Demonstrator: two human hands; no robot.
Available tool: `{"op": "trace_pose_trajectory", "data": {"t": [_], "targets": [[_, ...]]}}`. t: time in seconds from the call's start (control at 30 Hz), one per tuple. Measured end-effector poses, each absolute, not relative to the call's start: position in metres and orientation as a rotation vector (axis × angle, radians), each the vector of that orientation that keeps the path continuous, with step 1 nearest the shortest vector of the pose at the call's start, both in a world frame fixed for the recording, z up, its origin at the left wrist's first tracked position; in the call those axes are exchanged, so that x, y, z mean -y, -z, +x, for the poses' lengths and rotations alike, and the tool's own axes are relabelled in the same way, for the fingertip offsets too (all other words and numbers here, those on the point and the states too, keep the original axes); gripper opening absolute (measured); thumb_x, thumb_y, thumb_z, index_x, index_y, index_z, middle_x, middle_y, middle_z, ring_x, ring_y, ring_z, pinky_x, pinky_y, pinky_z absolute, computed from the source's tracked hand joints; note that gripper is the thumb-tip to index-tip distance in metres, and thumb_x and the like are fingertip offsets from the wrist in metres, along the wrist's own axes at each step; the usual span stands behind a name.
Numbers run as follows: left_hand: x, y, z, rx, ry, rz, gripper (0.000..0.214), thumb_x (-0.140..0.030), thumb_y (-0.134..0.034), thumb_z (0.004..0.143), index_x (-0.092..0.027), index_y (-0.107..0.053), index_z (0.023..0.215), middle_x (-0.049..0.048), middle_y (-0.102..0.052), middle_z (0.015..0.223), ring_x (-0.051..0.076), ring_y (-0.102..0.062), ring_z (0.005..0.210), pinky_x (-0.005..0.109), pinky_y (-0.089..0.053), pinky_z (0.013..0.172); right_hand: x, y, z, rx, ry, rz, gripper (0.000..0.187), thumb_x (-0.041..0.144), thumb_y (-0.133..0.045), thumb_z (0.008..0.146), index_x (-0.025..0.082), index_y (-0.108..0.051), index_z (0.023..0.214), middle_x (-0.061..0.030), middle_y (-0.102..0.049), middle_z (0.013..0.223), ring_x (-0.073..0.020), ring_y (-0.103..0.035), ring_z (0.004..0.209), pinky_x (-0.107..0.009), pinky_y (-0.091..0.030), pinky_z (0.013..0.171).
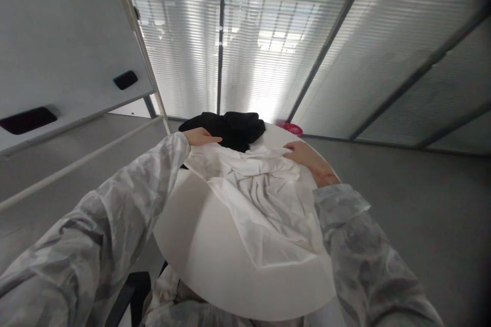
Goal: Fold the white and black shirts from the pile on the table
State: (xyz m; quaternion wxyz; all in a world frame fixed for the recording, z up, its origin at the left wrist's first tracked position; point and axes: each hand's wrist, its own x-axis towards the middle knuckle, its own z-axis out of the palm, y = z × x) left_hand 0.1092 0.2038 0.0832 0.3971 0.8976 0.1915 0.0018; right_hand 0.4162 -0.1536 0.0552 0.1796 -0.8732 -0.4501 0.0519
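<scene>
A thin white cloth [264, 199], gathered into folds in its middle, lies across the round white table [207, 260]. Its kind is unclear; one flat corner points toward me. At its upper left, my left hand [201, 136] is closed on the edge, thumb pointing right and the other fingers mostly hidden. My right hand [309, 159] grips the upper right edge between thumb and fingers. Just beyond the white cloth, close to my left hand, is a crumpled heap of black fabric [230, 127].
A pink mesh-like object [291, 128] shows past the table's far right edge. A whiteboard [69, 36] on a frame stands at left. Glass partitions with blinds [264, 36] run behind the table. A black chair armrest [134, 291] is at lower left.
</scene>
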Motion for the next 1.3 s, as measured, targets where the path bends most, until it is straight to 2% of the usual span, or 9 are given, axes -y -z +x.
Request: {"op": "trace_pose_trajectory", "data": {"t": [0.1, 0.27, 0.53, 0.7, 0.83, 1.0, 1.13, 1.23, 1.3], "targets": [[-0.2, -0.084, 0.115, -0.426, -0.106, 2.173, 0.055, -0.071, -0.092, 0.067, -0.019, -0.08, 0.079, 0.0043, -0.075, 0.075, 0.02, -0.067, 0.072, 0.031, -0.052, 0.066, 0.16, -0.068, 0.414, 1.204, -0.14, -2.44, 0.028, 0.03, -0.069, 0.085, 0.018, -0.089, 0.102, -0.0139, -0.086, 0.104, -0.0313, -0.077, 0.099, -0.038, -0.057, 0.092], [-0.199, -0.083, 0.121, -0.33, -0.246, 2.025, 0.059, -0.069, -0.093, 0.066, -0.019, -0.071, 0.088, 0.0048, -0.075, 0.082, 0.019, -0.067, 0.076, 0.03, -0.053, 0.067, 0.169, -0.072, 0.42, 1.051, -0.191, -2.284, 0.034, 0.045, -0.067, 0.088, 0.02, -0.085, 0.103, -0.008, -0.083, 0.089, -0.0301, -0.076, 0.089, -0.038, -0.059, 0.081], [-0.208, -0.076, 0.129, -0.31, -0.31, 2.02, 0.058, -0.057, -0.098, 0.06, -0.021, -0.062, 0.088, -0.0015, -0.067, 0.078, 0.015, -0.062, 0.071, 0.028, -0.05, 0.066, 0.174, -0.051, 0.423, 0.969, -0.36, -1.988, 0.045, 0.057, -0.079, 0.085, 0.02, -0.08, 0.111, -0.0124, -0.086, 0.113, -0.0326, -0.077, 0.106, -0.041, -0.061, 0.092], [-0.22, -0.082, 0.133, -0.348, -0.239, 2.071, 0.053, -0.053, -0.096, 0.06, -0.019, -0.074, 0.094, 0.0034, -0.075, 0.083, 0.02, -0.068, 0.08, 0.033, -0.055, 0.074, 0.17, -0.047, 0.439, 1.006, -0.357, -1.951, 0.06, 0.071, -0.08, 0.086, 0.02, -0.081, 0.118, -0.0114, -0.085, 0.114, -0.0336, -0.077, 0.107, -0.042, -0.062, 0.094], [-0.226, -0.096, 0.152, -0.534, -0.505, 2.198, 0.035, -0.048, -0.084, 0.078, -0.017, -0.078, 0.094, 0.0042, -0.074, 0.084, 0.021, -0.068, 0.082, 0.034, -0.054, 0.078, 0.139, -0.055, 0.467, 0.897, -0.004, -2.021, 0.05, 0.06, -0.07, 0.096, 0.02, -0.081, 0.124, -0.0146, -0.084, 0.122, -0.0334, -0.077, 0.113, -0.043, -0.061, 0.102], [-0.217, -0.098, 0.169, -0.854, -0.929, 2.483, 0.033, -0.028, -0.076, 0.085, -0.018, -0.079, 0.117, 0.0133, -0.077, 0.12, 0.03, -0.069, 0.11, 0.044, -0.053, 0.103, 0.105, -0.045, 0.488, 0.854, 0.066, -2.233, 0.059, 0.04, -0.076, 0.092, 0.015, -0.069, 0.145, -0.0217, -0.076, 0.142, -0.0336, -0.074, 0.125, -0.046, -0.057, 0.111], [-0.192, -0.084, 0.147, -0.453, -0.777, 2.79, 0.027, -0.036, -0.071, 0.096, -0.02, -0.08, 0.117, 0.0151, -0.075, 0.128, 0.033, -0.068, 0.121, 0.049, -0.048, 0.114, 0.118, -0.016, 0.479, 0.967, 0.004, -2.456, 0.063, 0.052, -0.078, 0.093, 0.014, -0.068, 0.144, -0.023, -0.071, 0.15, -0.0374, -0.07, 0.133, -0.05, -0.053, 0.117], [-0.158, -0.068, 0.116, 0.15, -0.379, 2.816, 0.034, -0.052, -0.067, 0.104, -0.024, -0.081, 0.117, 0.0126, -0.078, 0.119, 0.028, -0.074, 0.107, 0.041, -0.052, 0.105, 0.139, -0.001, 0.456, 1.104, 0.211, -2.428, 0.048, 0.049, -0.069, 0.1, 0.019, -0.071, 0.138, -0.0193, -0.072, 0.146, -0.0365, -0.068, 0.134, -0.05, -0.049, 0.12], [-0.132, -0.055, 0.096, 0.442, -0.189, 2.746, 0.043, -0.061, -0.076, 0.099, -0.026, -0.081, 0.125, 0.0124, -0.08, 0.121, 0.028, -0.075, 0.108, 0.038, -0.054, 0.103, 0.153, 0.004, 0.439, 1.278, 0.305, -2.329, 0.037, 0.043, -0.062, 0.104, 0.02, -0.072, 0.132, -0.0181, -0.074, 0.135, -0.0354, -0.068, 0.128, -0.049, -0.049, 0.119]]}}
